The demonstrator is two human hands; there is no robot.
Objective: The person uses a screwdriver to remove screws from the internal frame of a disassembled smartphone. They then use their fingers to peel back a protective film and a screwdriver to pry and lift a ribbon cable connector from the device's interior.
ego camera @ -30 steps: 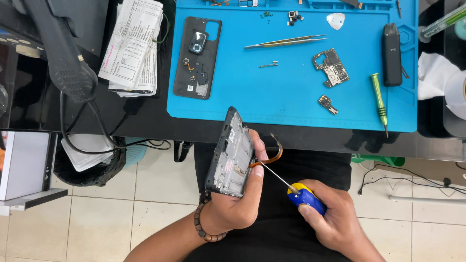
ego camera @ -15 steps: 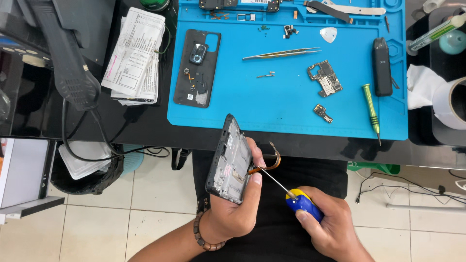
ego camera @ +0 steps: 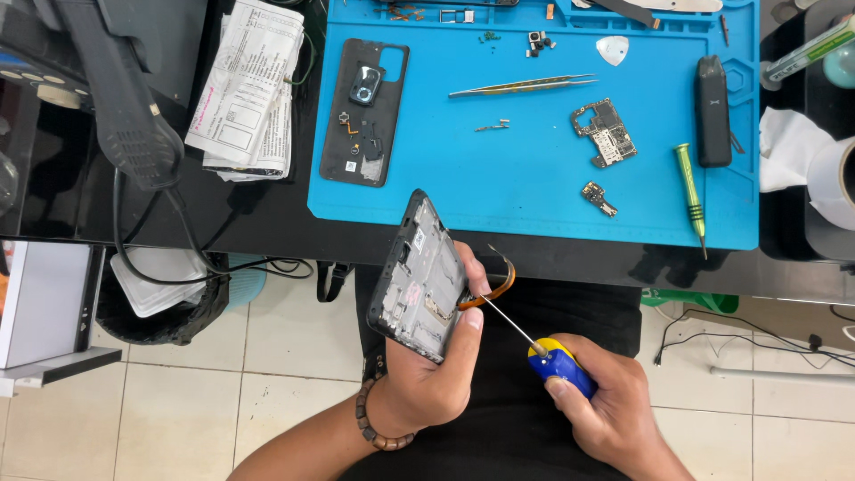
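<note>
Big smooth blue mat (ego camera: 534, 191) covers the glossy black table (ego camera: 267, 223) — a flat black back cover (ego camera: 365, 111), small green circuit board (ego camera: 604, 132) and thin metal tweezers (ego camera: 524, 85) lie on it. Below the table edge, the left hand (ego camera: 427, 374) has its fingers wrapped around a gutted phone frame (ego camera: 419, 276), tilted on edge. The right hand (ego camera: 614, 410) is clenched on a blue-and-yellow screwdriver (ego camera: 557, 363) — thin shaft meeting the frame's orange flex ribbon (ego camera: 494, 289).

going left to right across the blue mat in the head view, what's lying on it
Black phone back cover → gold tweezers → green circuit board → green-handled screwdriver → black oblong device, all on the blue mat.
</note>
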